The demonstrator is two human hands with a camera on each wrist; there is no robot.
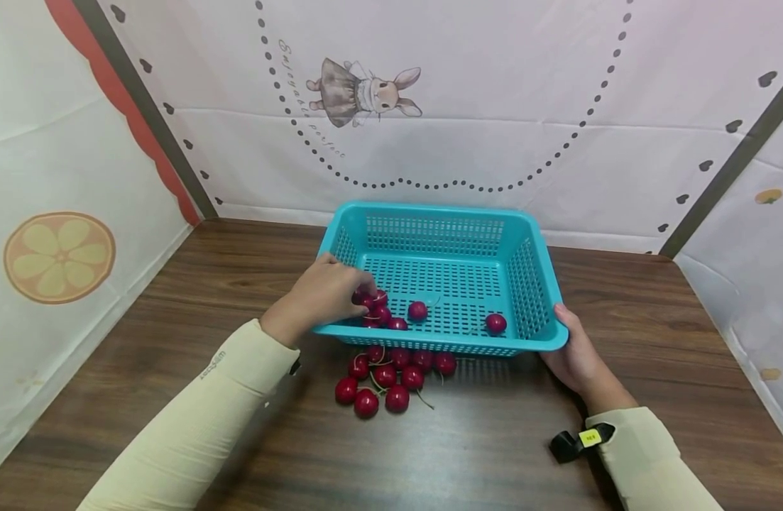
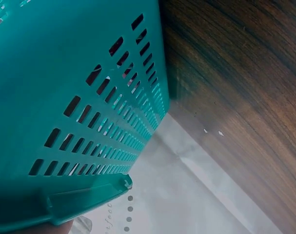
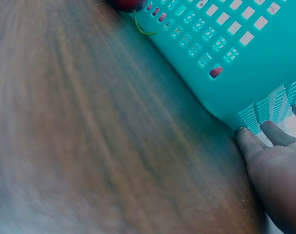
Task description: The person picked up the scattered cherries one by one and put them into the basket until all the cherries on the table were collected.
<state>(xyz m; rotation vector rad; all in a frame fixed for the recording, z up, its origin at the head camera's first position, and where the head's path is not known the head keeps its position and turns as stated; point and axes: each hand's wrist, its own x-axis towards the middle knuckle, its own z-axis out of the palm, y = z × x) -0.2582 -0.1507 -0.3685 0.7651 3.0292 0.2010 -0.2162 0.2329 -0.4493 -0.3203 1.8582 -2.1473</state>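
A turquoise plastic basket (image 1: 439, 273) with slotted walls stands on the table. My left hand (image 1: 324, 294) reaches over its near left corner, thumb and fingers curled around cherries (image 1: 380, 314) bunched there; the hand partly covers them. Two more cherries lie apart on the basket floor, one near the middle (image 1: 418, 311) and one to the right (image 1: 496, 323). At the basket's near right corner my right hand (image 1: 576, 355) grips the rim and side wall. In the right wrist view its fingers (image 3: 279, 134) lie along the outside of the basket (image 3: 196, 63).
Several dark red cherries (image 1: 397, 399) with green stems lie grouped on the brown wooden table (image 1: 468, 440), just in front of the basket. A white printed cloth (image 1: 493, 92) hangs behind the basket, with more white walls at left and right.
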